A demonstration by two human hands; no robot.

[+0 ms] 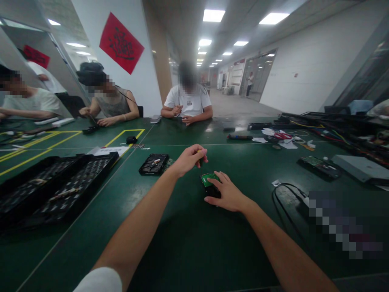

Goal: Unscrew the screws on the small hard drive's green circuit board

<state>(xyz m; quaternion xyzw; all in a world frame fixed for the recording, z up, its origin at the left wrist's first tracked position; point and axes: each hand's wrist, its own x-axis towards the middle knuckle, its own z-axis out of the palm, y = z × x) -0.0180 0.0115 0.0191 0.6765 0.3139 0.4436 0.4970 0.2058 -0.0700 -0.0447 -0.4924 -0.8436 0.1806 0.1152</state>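
A small hard drive [209,178], black with a green circuit board on top, lies on the green table in front of me. My right hand [227,191] spans it from the right, thumb at the near edge and fingers across the board, covering much of it. Beyond and to the left, my left hand [192,157] is raised with its fingers pinched together. A bit of yellow and something dark show at those fingertips, too small to name. Left of that hand sits a black square tray [153,164] with small parts in it, beside some loose green pieces.
Long black trays [75,190] stand on the left. To the right are a black cable [284,184], another drive-like device [319,167], a grey box [361,168] and red-handled scissors [284,136]. A dark screwdriver-like tool [240,137] lies farther back. A person [188,101] sits opposite; others sit left.
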